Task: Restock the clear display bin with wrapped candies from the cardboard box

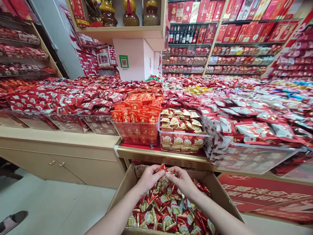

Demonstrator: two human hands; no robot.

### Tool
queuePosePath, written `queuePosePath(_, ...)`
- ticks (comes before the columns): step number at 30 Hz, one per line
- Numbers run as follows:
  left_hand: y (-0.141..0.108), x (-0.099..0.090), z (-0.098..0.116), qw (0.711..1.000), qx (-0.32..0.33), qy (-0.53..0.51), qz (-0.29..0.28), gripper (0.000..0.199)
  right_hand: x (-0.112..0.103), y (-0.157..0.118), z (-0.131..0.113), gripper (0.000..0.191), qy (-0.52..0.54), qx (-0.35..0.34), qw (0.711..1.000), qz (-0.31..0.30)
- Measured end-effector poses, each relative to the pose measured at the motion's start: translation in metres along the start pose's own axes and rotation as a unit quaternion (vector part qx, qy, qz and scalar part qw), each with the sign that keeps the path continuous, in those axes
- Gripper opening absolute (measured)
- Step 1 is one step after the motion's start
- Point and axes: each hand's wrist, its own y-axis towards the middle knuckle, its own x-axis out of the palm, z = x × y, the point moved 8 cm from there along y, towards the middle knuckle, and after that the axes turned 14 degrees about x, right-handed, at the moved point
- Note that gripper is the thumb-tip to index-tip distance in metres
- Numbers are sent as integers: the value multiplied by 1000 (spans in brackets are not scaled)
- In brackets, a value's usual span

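Note:
My left hand (pixel 149 179) and my right hand (pixel 181 180) meet over an open cardboard box (pixel 221 189). Between them they pinch a small red wrapped candy packet (pixel 162 168), each hand holding one side with thumb and fingers. Many loose packets (pixel 168 209) in red, gold and white wrappers lie jumbled in the box below. Just beyond, on the counter, a clear bin (pixel 182 138) holds similar packets stacked in neat rows. To its left stands another clear bin (pixel 137 130) of orange-red packets.
More clear bins (pixel 254 156) heaped with wrapped sweets line the counter on both sides. A gold-trimmed counter edge (pixel 156 153) runs behind the box. A white pillar (pixel 129 67) with a QR code stands behind. A shoe (pixel 14 222) shows on the floor at lower left.

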Motion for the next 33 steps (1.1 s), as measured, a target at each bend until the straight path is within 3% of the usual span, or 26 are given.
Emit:
queuePosePath(8, -1, 3, -5, 999, -1, 9, -34, 29, 7, 1, 4, 27, -20, -16, 999, -25)
queuePosePath(16, 0, 3, -4, 1000, -5, -15, -10, 33, 0, 2, 2, 25, 29, -9, 1000, -6)
queuePosePath(25, 1, -7, -8, 999, -27, 28, 18, 35, -4, -2, 1, 31, 65, 38, 997, 13)
queuePosePath(33, 0, -2, -2, 1000, -19, 22, 1, 35, -6, -1, 6, 29, 87, 39, 995, 7)
